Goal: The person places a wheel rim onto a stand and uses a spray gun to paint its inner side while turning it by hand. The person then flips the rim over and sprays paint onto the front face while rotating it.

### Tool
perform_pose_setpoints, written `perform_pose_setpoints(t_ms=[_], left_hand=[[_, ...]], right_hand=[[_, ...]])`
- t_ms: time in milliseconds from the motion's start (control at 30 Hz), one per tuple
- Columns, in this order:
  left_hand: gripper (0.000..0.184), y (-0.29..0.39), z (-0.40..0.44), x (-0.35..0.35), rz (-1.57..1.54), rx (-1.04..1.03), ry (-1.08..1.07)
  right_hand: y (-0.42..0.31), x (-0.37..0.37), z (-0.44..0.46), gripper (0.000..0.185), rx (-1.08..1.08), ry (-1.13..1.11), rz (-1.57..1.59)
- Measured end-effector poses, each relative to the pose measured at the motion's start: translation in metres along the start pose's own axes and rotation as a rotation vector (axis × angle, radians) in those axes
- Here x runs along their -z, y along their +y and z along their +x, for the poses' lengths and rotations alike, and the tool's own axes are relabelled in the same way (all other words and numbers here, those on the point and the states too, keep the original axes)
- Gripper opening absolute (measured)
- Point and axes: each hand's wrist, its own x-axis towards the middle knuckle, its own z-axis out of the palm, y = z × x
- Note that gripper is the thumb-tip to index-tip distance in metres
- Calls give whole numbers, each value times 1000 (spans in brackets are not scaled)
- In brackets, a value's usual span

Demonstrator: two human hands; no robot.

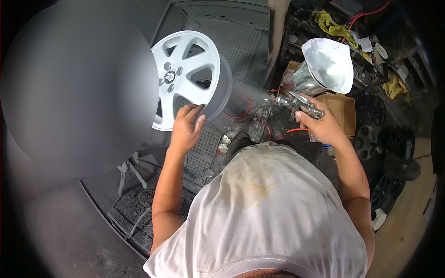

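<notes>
A white-coated alloy wheel rim (pixel 197 59) with wide spokes and a dark centre cap stands tilted at the upper left. My left hand (pixel 186 129) is at its lower right edge, fingers curled against the lip and thumb apart. My right hand (pixel 324 125) is wrapped round a metal spray gun (pixel 296 104), whose nozzle points left at the rim. Faint mist hangs between nozzle and rim. Just above the gun is a white paper cone (pixel 330 65) over clear plastic; whether it is joined to the gun I cannot tell. The rim's left side is hidden.
A large blurred grey round shape (pixel 79 92) blocks the left of the view. Behind my right hand sits an open cardboard box (pixel 340 113). A red hose (pixel 296 130) runs near the gun. Dark wheels (pixel 366 141) and a cluttered shelf with a yellow cloth (pixel 333 25) line the right.
</notes>
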Motion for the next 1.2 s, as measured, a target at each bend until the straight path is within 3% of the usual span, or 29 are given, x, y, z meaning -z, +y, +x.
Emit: perform_pose_setpoints(t_ms=[567, 767, 833, 867, 967, 1167, 1200], left_hand=[[28, 0, -24, -25, -18, 173, 99], [26, 8, -40, -34, 45, 104, 175], [27, 4, -45, -39, 30, 110, 175], [27, 3, -36, -40, 8, 138, 184], [28, 4, -30, -44, -3, 182, 179], [32, 14, -29, -50, 50, 205, 174], [32, 11, -37, -48, 145, 173, 192]], right_hand=[[-4, 12, 21, 55, 41, -9, -42], [3, 8, 22, 54, 136, 44, -43], [6, 5, 22, 54, 255, 114, -111], [-1, 14, 28, 53, 174, 97, -163], [7, 13, 29, 53, 211, 121, -233], [14, -10, -11, 62, -60, -290, 75], [15, -8, -14, 56, -117, -386, 15]])
